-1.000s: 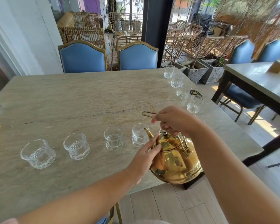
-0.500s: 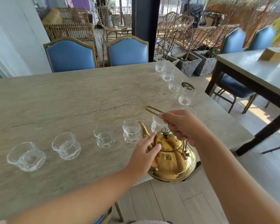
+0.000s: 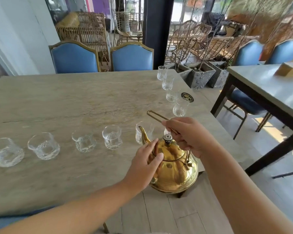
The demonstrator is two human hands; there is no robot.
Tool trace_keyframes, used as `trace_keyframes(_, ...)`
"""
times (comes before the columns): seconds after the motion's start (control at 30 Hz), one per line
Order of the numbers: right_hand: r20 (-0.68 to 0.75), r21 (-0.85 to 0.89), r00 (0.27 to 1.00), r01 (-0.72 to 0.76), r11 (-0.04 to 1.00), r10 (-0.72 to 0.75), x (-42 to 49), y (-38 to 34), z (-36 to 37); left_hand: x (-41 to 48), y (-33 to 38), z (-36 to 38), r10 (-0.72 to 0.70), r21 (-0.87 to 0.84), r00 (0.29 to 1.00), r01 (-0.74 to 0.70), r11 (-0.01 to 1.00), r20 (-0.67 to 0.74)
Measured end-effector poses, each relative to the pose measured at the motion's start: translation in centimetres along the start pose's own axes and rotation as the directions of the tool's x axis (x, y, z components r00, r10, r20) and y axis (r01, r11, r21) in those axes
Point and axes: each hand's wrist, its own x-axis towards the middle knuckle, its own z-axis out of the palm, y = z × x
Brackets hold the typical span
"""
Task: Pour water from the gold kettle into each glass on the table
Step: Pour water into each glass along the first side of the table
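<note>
The gold kettle (image 3: 176,173) hangs over the near right edge of the stone table (image 3: 66,102), spout pointing left and away. My right hand (image 3: 188,134) grips its thin wire handle above the lid. My left hand (image 3: 145,164) rests flat against the kettle's left side, fingers near the spout. The spout tip sits at a clear glass (image 3: 143,131). A row of clear glasses runs left from it: one (image 3: 112,136), another (image 3: 83,141), a wider one (image 3: 44,146), and one at the frame's left edge (image 3: 6,152). Several taller glasses (image 3: 180,107) line the table's right edge.
Two blue chairs (image 3: 132,58) stand behind the table. A second table (image 3: 267,85) with a wooden box is at the right, with a gap of floor between. Stone planters (image 3: 200,75) and rattan chairs fill the back. A round black coaster (image 3: 187,97) lies near the taller glasses.
The kettle has moved a little away from me with both hands; its spout now reaches the glass right of the row. The camera view has shifted, so the glasses sit further left.
</note>
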Motion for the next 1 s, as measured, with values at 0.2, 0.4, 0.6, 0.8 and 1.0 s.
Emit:
trace_keyframes(0.2,0.032,-0.062,0.995,0.094,0.994,-0.092,-0.2,0.6,-2.9,0.7,0.9,4.2,0.024,-0.01,0.992,-0.025,1.0,-0.12)
trace_keyframes(0.4,0.062,-0.241,0.979,0.203,0.949,-0.194,1.0,1.0,-3.8,1.7,0.9,5.4,0.029,-0.024,0.995,-0.031,0.999,-0.099)
trace_keyframes(0.6,0.055,-0.278,0.986,0.168,0.946,-0.159,3.4,0.6,-3.8,3.6,0.9,4.3,0.025,0.001,0.999,-0.025,1.0,-0.022)
trace_keyframes(0.8,0.079,-0.334,0.994,0.101,0.937,-0.079,5.6,-0.6,-3.2,5.2,0.1,3.7,-0.032,-0.14,0.999,0.031,0.99,-0.002)
trace_keyframes(1.0,0.107,-0.422,0.994,0.077,0.903,-0.035,7.0,-1.9,-2.5,6.3,-1.0,3.7,-0.063,-0.233,0.998,0.064,0.97,0.015)
